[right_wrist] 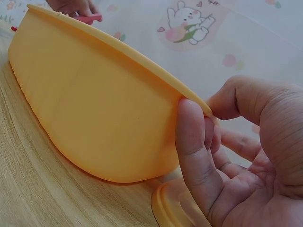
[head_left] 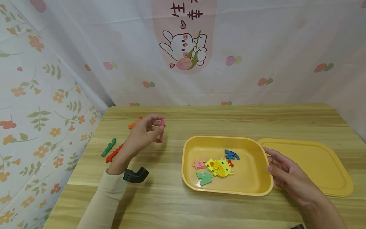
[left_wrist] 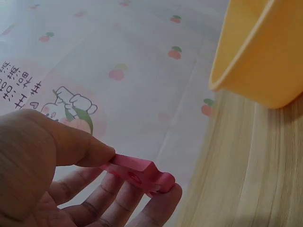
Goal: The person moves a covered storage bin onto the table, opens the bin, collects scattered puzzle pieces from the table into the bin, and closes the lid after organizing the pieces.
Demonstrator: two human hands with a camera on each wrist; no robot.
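Cream sleeve (head_left: 98, 203), knobbed pink piece (left_wrist: 139, 169) beyond

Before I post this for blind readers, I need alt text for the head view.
A person's left hand pinches a thin pink puzzle piece above a wood-grain table while their right hand grips a rectangular yellow plastic box. Colourful puzzle pieces lie inside; a flat yellow lid lies beside the box.
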